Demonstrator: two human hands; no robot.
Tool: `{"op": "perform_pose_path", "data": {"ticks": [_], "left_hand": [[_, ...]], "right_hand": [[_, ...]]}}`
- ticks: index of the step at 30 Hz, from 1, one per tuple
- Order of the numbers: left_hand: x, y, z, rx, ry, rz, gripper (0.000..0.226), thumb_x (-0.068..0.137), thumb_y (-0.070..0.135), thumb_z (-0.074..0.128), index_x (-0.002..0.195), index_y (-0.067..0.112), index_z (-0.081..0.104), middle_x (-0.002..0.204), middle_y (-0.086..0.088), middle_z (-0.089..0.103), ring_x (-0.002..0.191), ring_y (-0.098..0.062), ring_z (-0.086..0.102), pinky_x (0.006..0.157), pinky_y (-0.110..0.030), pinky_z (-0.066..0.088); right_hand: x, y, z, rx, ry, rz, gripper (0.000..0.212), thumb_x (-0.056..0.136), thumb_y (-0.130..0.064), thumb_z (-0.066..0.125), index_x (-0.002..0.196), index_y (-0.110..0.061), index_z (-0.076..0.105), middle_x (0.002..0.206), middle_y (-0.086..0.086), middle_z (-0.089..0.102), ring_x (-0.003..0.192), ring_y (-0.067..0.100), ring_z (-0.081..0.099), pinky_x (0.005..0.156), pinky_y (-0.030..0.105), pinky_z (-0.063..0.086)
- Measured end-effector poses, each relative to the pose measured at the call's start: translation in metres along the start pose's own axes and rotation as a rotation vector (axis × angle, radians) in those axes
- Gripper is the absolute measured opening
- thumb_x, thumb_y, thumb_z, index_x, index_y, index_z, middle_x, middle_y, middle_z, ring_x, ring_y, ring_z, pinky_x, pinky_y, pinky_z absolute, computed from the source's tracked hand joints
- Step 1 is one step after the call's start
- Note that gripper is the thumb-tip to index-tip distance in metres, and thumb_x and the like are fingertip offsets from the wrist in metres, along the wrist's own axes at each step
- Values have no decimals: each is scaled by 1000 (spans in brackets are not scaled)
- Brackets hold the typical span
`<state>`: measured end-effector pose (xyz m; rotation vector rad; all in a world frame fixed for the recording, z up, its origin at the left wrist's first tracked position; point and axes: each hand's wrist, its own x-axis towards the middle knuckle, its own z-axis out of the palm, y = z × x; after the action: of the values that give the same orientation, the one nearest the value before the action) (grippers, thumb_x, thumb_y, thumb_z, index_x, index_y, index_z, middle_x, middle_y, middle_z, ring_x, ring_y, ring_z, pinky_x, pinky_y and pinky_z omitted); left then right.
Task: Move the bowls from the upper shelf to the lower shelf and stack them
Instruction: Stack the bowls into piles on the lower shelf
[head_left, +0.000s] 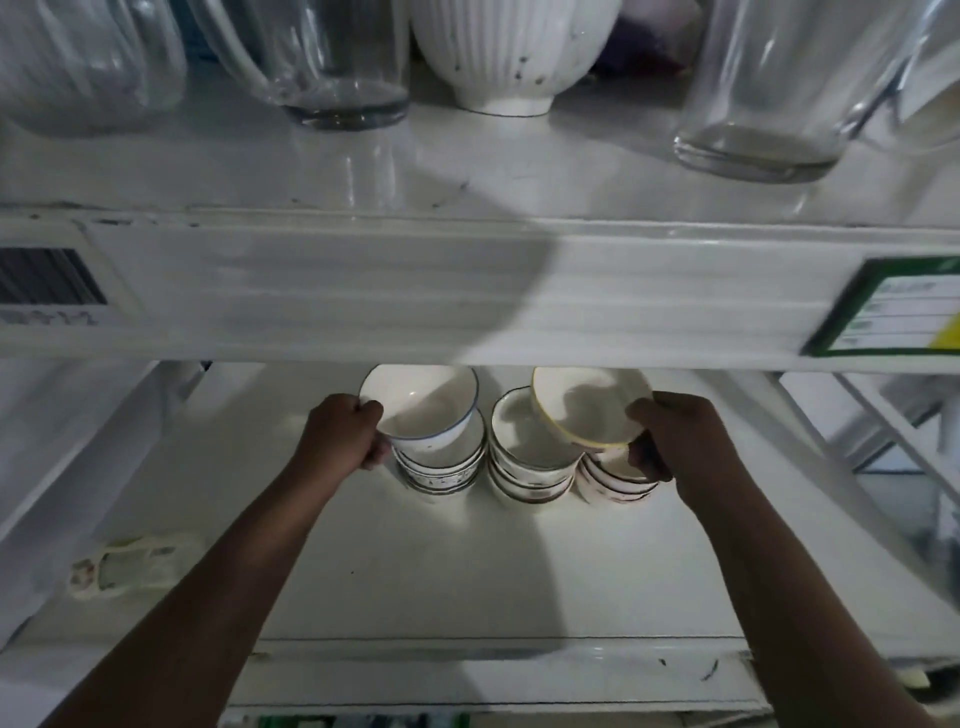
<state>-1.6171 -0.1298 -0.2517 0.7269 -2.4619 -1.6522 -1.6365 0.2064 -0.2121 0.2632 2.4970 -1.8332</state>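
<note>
Each hand, left (340, 431) and right (670, 436), is clamped on a glazed bowl's (421, 410) rim: slippery, breakable ceramic, best pinched at the lip

The glasses (348, 62) and ribbed white bowl (511, 52) on the upper shelf are cut off at the top edge; the green label (893, 306) is too blurred to read

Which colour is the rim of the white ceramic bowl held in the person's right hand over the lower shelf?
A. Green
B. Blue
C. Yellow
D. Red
C: the right hand grips the yellow-rimmed white ceramic bowl, tilted above the stacked bowls, while the left hand holds the blue-rimmed white bowl.
</note>
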Motion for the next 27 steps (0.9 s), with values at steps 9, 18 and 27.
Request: {"op": "perform_pose_path", "data": {"ticks": [9,18,27], "left_hand": [[11,-11,30,-33,-14,-110,26,90,6,44,68,-2,54,57,-24,62,29,-22,53,36,-24,47],[14,-23,33,-22,-8,-140,23,88,4,44,69,-2,55,49,-19,62,38,-26,58,40,-25,48],[4,-21,34,-26,-3,-114,26,93,6,44,72,0,57,64,-24,63,35,-22,55,35,-21,48]], "right_hand": [[25,48,-36,-33,288,122,23,73,-12,51,64,8,58,38,10,53,36,22,41,43,24,35],[28,75,-25,-42,247,210,17,79,-9,51,74,1,64,39,6,52,33,19,39,36,18,33],[31,81,-18,-52,232,208,17,84,-7,48,86,-7,66,53,11,53,24,13,41,31,13,31]]}}
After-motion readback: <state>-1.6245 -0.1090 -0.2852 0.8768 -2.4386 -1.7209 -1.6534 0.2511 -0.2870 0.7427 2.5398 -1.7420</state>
